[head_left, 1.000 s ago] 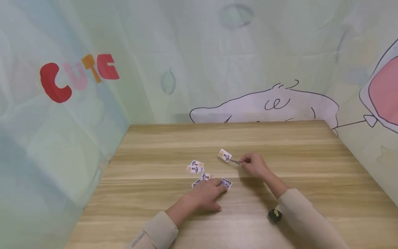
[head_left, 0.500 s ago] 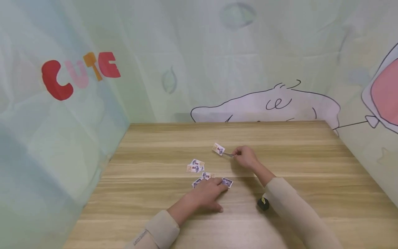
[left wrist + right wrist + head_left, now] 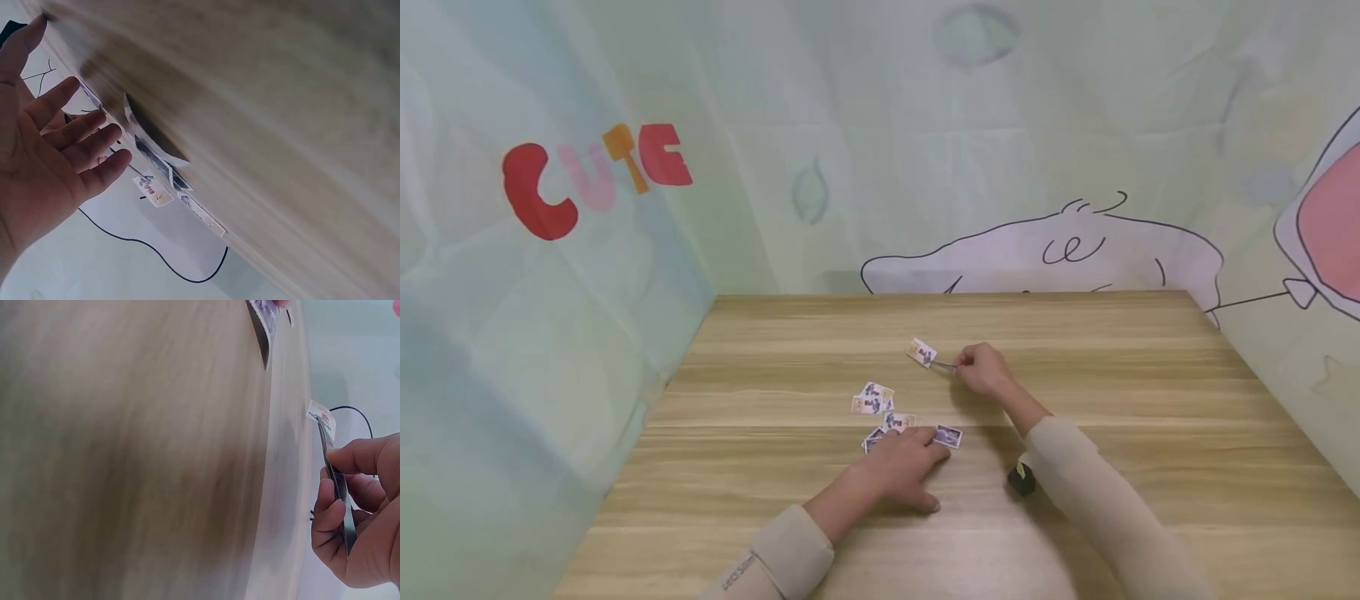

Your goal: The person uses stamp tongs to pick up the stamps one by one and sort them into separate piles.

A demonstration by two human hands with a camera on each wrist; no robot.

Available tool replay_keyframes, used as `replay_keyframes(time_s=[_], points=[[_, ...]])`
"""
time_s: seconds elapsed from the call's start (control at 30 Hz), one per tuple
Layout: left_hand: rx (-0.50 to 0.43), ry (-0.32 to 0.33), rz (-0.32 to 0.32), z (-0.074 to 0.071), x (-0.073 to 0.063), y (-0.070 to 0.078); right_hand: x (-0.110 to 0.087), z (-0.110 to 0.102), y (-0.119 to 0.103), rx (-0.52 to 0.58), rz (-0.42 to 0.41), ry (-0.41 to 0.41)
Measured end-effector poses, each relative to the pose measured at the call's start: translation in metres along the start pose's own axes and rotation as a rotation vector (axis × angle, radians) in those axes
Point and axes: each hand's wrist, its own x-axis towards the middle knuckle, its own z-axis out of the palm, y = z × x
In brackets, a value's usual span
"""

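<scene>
My right hand (image 3: 985, 371) pinches a pair of thin metal tweezers (image 3: 340, 487) between thumb and fingers. At the tweezers' tips is a small white picture card (image 3: 921, 352) with printed figures, beyond the other cards. My left hand (image 3: 898, 467) lies palm down over the near cards, fingers spread and fairly straight. A purple card (image 3: 948, 436) shows beside its index finger. Past its fingertips sits a light figure card (image 3: 898, 422), and a darker card (image 3: 874, 438) is partly hidden by the hand. A curled card (image 3: 150, 137) bows up off the table in the left wrist view.
A small overlapping pile of figure cards (image 3: 871, 405) lies left of centre on the wooden table (image 3: 760, 492). A small black block (image 3: 1021, 479) with a yellow mark sits by the right sleeve. Printed fabric walls (image 3: 775, 142) stand behind and at the sides.
My right hand has moved left and farther from me, carrying the tweezers and card along. The black block moved with the right sleeve. My left hand has stayed in place.
</scene>
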Motion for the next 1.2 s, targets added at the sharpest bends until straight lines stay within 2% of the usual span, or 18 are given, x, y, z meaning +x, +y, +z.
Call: replay_keyframes(time_s=[0.67, 0.87, 1.03, 1.2], points=[[0.027, 0.010, -0.001, 0.001, -0.001, 0.001, 0.012, 0.005, -0.001, -0.020, 0.027, -0.011], [0.028, 0.016, -0.001, 0.003, -0.001, 0.000, 0.007, -0.002, -0.002, -0.069, 0.005, -0.006], [0.016, 0.013, 0.009, 0.003, 0.000, 0.002, -0.001, -0.010, -0.002, -0.123, 0.019, -0.006], [0.021, 0.005, -0.003, 0.001, 0.000, 0.003, -0.008, -0.013, -0.003, -0.121, 0.015, -0.018]])
